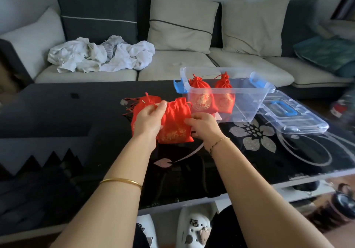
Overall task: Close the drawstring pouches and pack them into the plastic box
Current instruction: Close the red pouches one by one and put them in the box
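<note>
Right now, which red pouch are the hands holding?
The nearest pouch, gripped between the left hand and right hand. A second pouch lies behind the left hand; two cinched pouches stand in the plastic box.

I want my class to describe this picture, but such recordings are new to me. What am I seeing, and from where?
No machine here: a person wears one camera on the head, looking down at their bare hands. The left hand and right hand both grip a red pouch over a black table. A second pouch sits behind the left hand. Two closed pouches stand in the clear box; its lid lies beside it.
</note>
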`<state>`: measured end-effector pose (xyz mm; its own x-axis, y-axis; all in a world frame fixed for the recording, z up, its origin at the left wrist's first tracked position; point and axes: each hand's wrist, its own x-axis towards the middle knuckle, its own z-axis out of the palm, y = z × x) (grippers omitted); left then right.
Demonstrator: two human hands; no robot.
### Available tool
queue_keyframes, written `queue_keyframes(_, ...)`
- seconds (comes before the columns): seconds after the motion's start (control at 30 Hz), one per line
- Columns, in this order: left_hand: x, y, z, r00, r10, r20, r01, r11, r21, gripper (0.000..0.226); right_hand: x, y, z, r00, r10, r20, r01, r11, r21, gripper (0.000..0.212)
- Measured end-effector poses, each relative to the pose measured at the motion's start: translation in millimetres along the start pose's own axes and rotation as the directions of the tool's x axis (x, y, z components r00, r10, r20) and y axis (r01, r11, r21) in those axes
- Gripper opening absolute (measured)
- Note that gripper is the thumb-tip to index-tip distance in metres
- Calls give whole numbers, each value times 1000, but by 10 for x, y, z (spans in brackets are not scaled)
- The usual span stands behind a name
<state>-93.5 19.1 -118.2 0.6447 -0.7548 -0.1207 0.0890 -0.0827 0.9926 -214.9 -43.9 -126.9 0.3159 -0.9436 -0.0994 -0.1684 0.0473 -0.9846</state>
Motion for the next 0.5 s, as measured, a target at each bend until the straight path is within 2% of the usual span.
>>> queue_keyframes(0.07, -93, -12, 83, 999, 43, 29, -44, 999, 28, 21, -24, -6, -95, 994, 103, -24, -97, 980, 171, 21)
queue_keyframes(0.17, -124, -52, 126, 997, 61, 42, -64, 996, 60, 20, -48, -7, -198, 946, 319, 54, -306, 826, 474, 17)
queue_keyframes(0.23, -124, -50, 157, 995, 77, 56, -80, 995, 54, 19, -29, 5, -258, 932, 350, 94, -340, 752, 565, 16)
queue_keyframes(0.3, -115, -41, 170, 994, 90, 55, -91, 995, 27, 19, -18, -2, -285, 938, 331, 103, -328, 750, 574, 16)
queue_keyframes(0.37, -116, -26, 185, 996, 88, 32, -88, 996, 10, 19, -25, -14, -317, 949, 304, 89, -304, 795, 524, 17)
queue_keyframes(0.5, -106, -11, 165, 998, 64, -16, -64, 998, -3, 19, -70, -39, -391, 963, 256, 83, -269, 925, 267, 14)
